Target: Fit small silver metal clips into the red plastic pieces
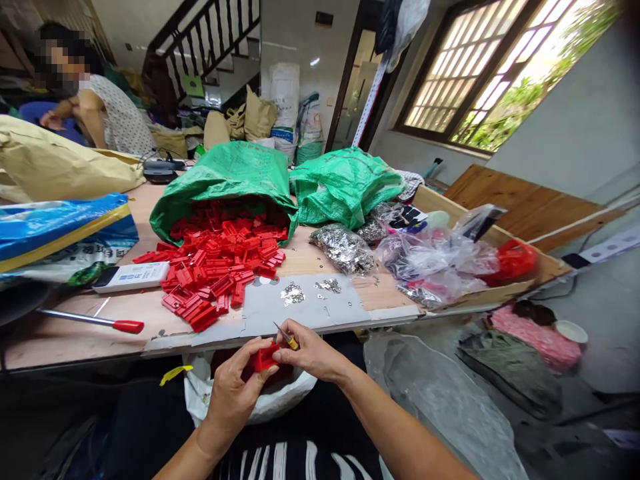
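Between thumb and fingers, my left hand (235, 383) grips a red plastic piece (265, 359) shaped like a small housing. My right hand (313, 352) is closed on a pointed tool with a yellow handle (293, 343), its thin metal tip aimed up and left; the thumb of that hand touches the red piece. Both hands are above an open white sack (203, 393) in the lap, with dark red contents partly hidden. Ahead, a heap of similar red pieces (220, 257) spills from a green woven sack (235, 170). Small shiny metal parts (293, 293) rest on a grey sheet (260, 313).
A clear bag of metal parts (344, 250) sits by a second green sack (347, 187). Plastic bags fill a wooden tray (545, 270) at right. On the left are a lever with a red grip (129, 327) and a white box (133, 276). Another person (113, 110) sits beyond.
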